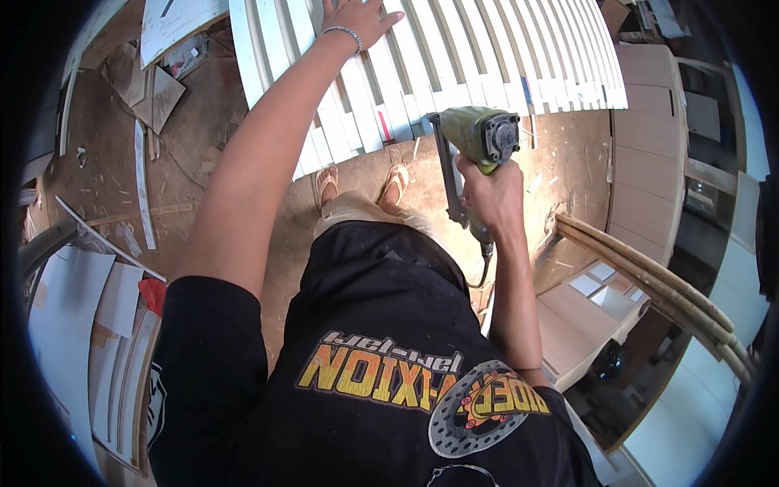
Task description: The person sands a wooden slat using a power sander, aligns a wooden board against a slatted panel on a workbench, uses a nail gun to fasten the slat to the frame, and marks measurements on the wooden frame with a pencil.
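My left hand lies flat on a panel of white slats, thumb spread away from the fingers. The upper frame edge cuts off part of its fingertips. In my right hand is a yellow-green pneumatic nail gun, gripped by its handle. Its long dark magazine points down along the left side, and a dark air hose runs from the handle's base. The gun is held just at the near edge of the slatted panel; whether it touches the panel I cannot tell.
Bamboo poles slant across the right side. Wood-toned cabinet panels stand beyond them. Stacked white boards and a red scrap lie at left. Offcuts, including a white strip, litter the brown floor around my sandalled feet.
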